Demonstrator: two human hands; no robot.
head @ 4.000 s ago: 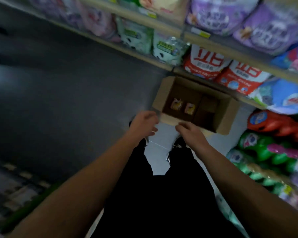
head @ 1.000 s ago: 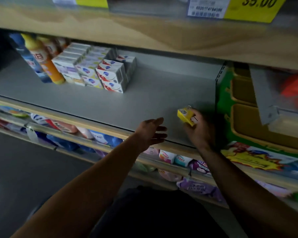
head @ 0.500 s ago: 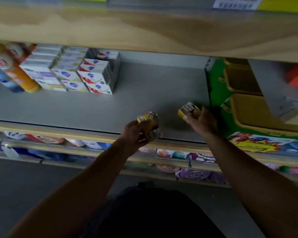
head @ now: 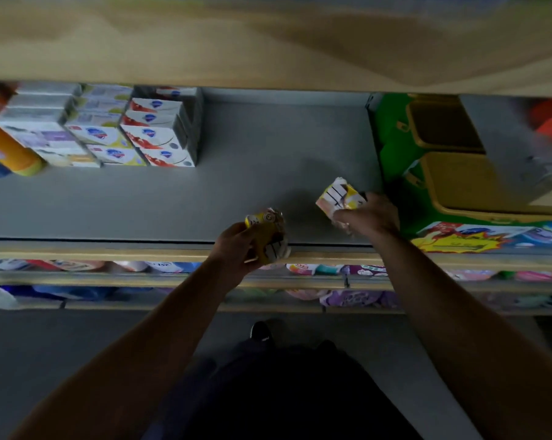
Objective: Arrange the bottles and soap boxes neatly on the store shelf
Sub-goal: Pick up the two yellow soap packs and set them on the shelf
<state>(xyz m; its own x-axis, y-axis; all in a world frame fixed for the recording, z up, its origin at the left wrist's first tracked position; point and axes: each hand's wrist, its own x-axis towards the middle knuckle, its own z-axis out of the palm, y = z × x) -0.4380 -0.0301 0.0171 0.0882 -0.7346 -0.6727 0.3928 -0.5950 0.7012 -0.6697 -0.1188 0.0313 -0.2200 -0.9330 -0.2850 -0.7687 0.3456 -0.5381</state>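
Note:
My left hand (head: 236, 246) grips a yellow soap box (head: 268, 236) at the front edge of the grey shelf (head: 173, 201). Further right, my right hand (head: 368, 215) holds a second yellow soap box (head: 339, 195) low over the shelf, beside a green display carton (head: 392, 147). Stacked white soap boxes (head: 135, 134) with red and blue marks stand at the back left. An orange bottle (head: 8, 147) stands at the far left, next to the stacks.
A wooden shelf board (head: 268, 42) hangs close above. The green carton holds yellow trays (head: 465, 182), with a grey divider (head: 503, 144) to its right. Lower shelves (head: 109, 274) carry coloured packs. Dark floor and my shoe (head: 260, 331) lie below.
Since four seconds ago I rose from the cardboard box on the floor to the shelf. In the last half second both hands barely shifted; the view tilted downward.

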